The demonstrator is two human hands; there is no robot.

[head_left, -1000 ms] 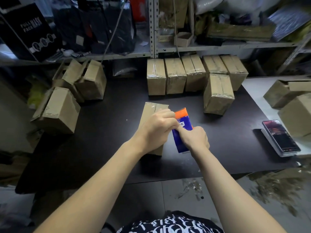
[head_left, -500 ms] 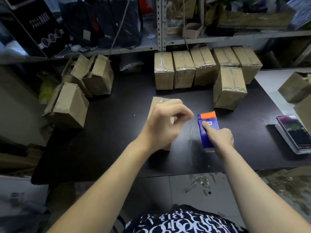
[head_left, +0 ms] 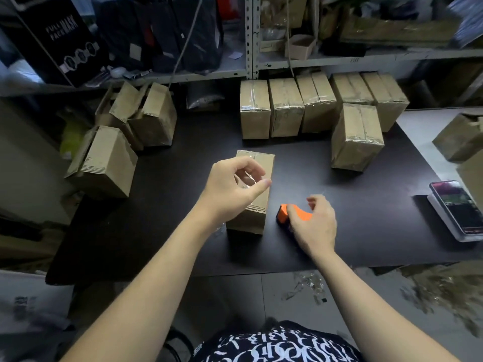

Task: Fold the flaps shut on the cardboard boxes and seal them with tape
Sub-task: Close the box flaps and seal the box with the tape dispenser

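Dispenser (head_left: 283, 214) lowered to table (head_left: 183, 205), right hand (head_left: 313, 226) gripping it, left hand (head_left: 230, 186) pinching tape (head_left: 245, 180) above box (head_left: 261, 165), box pointing lengthwise away

A second ago our hands met at the tape dispenser (head_left: 288, 214), held upright over the box (head_left: 261, 164). Since then we have drawn them apart. Our right hand (head_left: 315, 227) has lowered the dispenser beside the box, near the table (head_left: 156, 231). Our left hand (head_left: 231, 190) now pinches a clear tape strip (head_left: 247, 180) above the box.
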